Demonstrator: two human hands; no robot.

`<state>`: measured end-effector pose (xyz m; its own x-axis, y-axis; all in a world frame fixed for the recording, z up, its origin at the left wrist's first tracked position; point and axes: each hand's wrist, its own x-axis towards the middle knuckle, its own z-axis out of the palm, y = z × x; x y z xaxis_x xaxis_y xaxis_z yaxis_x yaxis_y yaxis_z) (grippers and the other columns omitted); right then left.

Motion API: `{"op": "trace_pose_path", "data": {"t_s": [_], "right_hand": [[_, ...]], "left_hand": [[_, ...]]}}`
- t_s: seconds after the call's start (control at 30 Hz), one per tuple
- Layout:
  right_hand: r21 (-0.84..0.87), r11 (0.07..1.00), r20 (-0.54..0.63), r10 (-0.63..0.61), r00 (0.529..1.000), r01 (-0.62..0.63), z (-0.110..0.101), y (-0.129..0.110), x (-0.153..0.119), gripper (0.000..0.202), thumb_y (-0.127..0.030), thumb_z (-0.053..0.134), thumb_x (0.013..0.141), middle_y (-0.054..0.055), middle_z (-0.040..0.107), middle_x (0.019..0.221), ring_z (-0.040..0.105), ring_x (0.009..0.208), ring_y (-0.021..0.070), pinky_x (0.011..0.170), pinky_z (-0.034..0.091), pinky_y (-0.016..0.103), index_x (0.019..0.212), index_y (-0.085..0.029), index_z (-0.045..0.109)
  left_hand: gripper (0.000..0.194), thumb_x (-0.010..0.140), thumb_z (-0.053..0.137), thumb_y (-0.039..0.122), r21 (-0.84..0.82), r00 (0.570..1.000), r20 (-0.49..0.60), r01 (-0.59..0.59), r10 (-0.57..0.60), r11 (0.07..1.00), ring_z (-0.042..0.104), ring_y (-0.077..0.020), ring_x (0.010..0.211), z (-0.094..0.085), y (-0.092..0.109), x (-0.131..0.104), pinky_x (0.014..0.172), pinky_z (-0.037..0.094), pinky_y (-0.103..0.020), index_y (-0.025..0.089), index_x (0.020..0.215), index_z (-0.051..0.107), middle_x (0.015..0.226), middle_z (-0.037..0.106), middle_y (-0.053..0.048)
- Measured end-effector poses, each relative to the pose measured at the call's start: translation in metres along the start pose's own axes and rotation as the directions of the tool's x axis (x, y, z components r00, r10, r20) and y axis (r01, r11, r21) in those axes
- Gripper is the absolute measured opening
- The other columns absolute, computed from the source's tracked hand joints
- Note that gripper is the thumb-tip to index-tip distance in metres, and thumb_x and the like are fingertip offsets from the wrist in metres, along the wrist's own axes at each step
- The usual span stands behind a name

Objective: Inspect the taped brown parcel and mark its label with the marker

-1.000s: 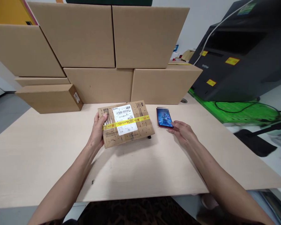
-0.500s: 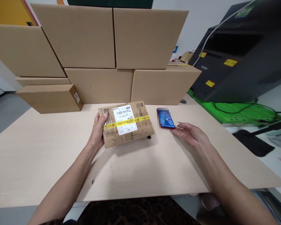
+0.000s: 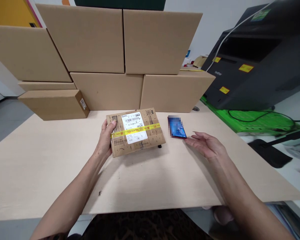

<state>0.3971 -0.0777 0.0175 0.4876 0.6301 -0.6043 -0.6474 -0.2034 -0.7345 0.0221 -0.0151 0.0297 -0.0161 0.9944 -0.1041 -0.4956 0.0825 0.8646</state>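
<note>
My left hand grips the left edge of a flat cardboard parcel, thumb on top. The parcel carries a white shipping label and a strip of yellow tape, and it is tilted, with a shadow beneath it. A small dark thing shows under its right lower edge; I cannot make out what it is. To the right, a smartphone with a lit blue screen lies on the table, partly blurred out. My right hand is open, palm up, with its fingertips at the phone's lower right corner.
Large cardboard boxes are stacked along the back of the table. A smaller carton stands at the back left. On the right are a dark printer, a green surface with a black cable, and a black flat-ended object.
My right hand has turned slightly, and its fingers remain by the phone. The parcel stays in my left hand almost unmoved; the whole view has shifted a little.
</note>
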Motion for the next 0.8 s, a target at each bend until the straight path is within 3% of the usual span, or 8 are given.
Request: {"op": "trace_pose_path", "data": {"t_s": [0.2, 0.3, 0.37, 0.43, 0.53, 0.6, 0.7, 0.8], "right_hand": [[-0.030, 0.999, 0.048, -0.018, 0.999, 0.020, -0.007, 0.004, 0.003, 0.019, -0.004, 0.069, 0.085, 0.006, 0.067, 0.085, 0.075, 0.075, 0.0216, 0.063, 0.070, 0.033, 0.088, -0.021, 0.061], [-0.042, 0.993, 0.150, -0.105, 0.983, 0.112, 0.001, 0.019, -0.013, 0.026, -0.008, 0.083, 0.076, 0.004, 0.076, 0.095, 0.077, 0.092, 0.0191, 0.084, 0.069, 0.029, 0.092, -0.025, 0.070], [-0.120, 0.952, 0.339, -0.227, 0.913, 0.281, 0.015, 0.034, -0.029, 0.043, -0.026, 0.094, 0.074, 0.002, 0.080, 0.120, 0.072, 0.128, 0.0232, 0.116, 0.058, 0.037, 0.113, -0.030, 0.076], [-0.209, 0.915, 0.497, -0.205, 0.843, 0.346, 0.034, 0.048, -0.046, 0.073, -0.041, 0.101, 0.064, 0.004, 0.076, 0.140, 0.056, 0.153, 0.0301, 0.133, 0.040, 0.049, 0.131, -0.034, 0.072], [-0.280, 0.888, 0.720, -0.056, 0.691, 0.364, 0.065, 0.059, -0.061, 0.099, -0.047, 0.102, 0.063, 0.008, 0.068, 0.157, 0.054, 0.155, 0.0370, 0.134, 0.035, 0.060, 0.151, -0.035, 0.059], [-0.251, 0.902, 0.773, -0.031, 0.634, 0.351, 0.080, 0.059, -0.062, 0.100, -0.048, 0.101, 0.063, 0.008, 0.069, 0.157, 0.058, 0.151, 0.0389, 0.132, 0.038, 0.062, 0.152, -0.036, 0.057], [-0.194, 0.905, 0.816, -0.065, 0.574, 0.379, 0.090, 0.059, -0.058, 0.103, -0.043, 0.099, 0.066, 0.007, 0.070, 0.155, 0.061, 0.149, 0.0382, 0.128, 0.044, 0.063, 0.157, -0.037, 0.050], [-0.110, 0.872, 0.866, -0.151, 0.477, 0.476, 0.088, 0.067, -0.052, 0.113, -0.037, 0.097, 0.072, 0.009, 0.068, 0.155, 0.065, 0.144, 0.0380, 0.122, 0.051, 0.064, 0.166, -0.038, 0.035]], "left_hand": [[0.072, 0.077, 0.095, 0.044, -0.007, 1.000, -0.013, 0.013, -0.013, 1.000, 0.080, -0.0327, 0.112, 0.000, 0.001, 0.000, 0.095, 0.069, -0.044, 0.022, 0.134, 0.057, 0.125, 0.079, -0.011], [0.068, 0.077, 0.095, 0.042, -0.033, 1.000, -0.011, 0.018, -0.018, 0.999, 0.081, -0.0313, 0.111, -0.001, 0.000, 0.002, 0.095, 0.069, -0.043, 0.022, 0.130, 0.059, 0.123, 0.080, -0.010], [0.062, 0.078, 0.093, 0.042, -0.045, 1.000, 0.018, 0.021, -0.020, 0.999, 0.081, -0.0308, 0.111, -0.001, 0.000, 0.003, 0.096, 0.069, -0.043, 0.022, 0.128, 0.061, 0.121, 0.081, -0.009], [0.058, 0.080, 0.091, 0.044, -0.052, 0.997, 0.061, 0.039, -0.036, 0.998, 0.081, -0.0312, 0.112, -0.001, -0.001, 0.003, 0.097, 0.068, -0.044, 0.021, 0.126, 0.063, 0.120, 0.082, -0.009], [0.060, 0.082, 0.089, 0.050, -0.063, 0.989, 0.140, 0.057, -0.048, 0.996, 0.079, -0.0344, 0.120, -0.004, 0.000, 0.003, 0.101, 0.067, -0.047, 0.019, 0.127, 0.065, 0.121, 0.082, -0.011], [0.064, 0.083, 0.089, 0.052, -0.059, 0.983, 0.185, 0.021, -0.010, 0.998, 0.076, -0.0360, 0.127, -0.008, 0.002, 0.004, 0.105, 0.065, -0.049, 0.020, 0.132, 0.066, 0.127, 0.081, -0.012], [0.076, 0.084, 0.089, 0.053, -0.029, 0.966, 0.239, -0.093, 0.098, 0.995, 0.070, -0.0354, 0.138, -0.015, 0.007, 0.005, 0.115, 0.060, -0.050, 0.028, 0.149, 0.059, 0.139, 0.077, -0.009], [0.088, 0.086, 0.087, 0.058, 0.004, 0.940, 0.292, -0.189, 0.179, 0.982, 0.060, -0.0353, 0.150, -0.019, 0.012, 0.004, 0.125, 0.052, -0.051, 0.037, 0.162, 0.049, 0.152, 0.071, -0.005]]}}
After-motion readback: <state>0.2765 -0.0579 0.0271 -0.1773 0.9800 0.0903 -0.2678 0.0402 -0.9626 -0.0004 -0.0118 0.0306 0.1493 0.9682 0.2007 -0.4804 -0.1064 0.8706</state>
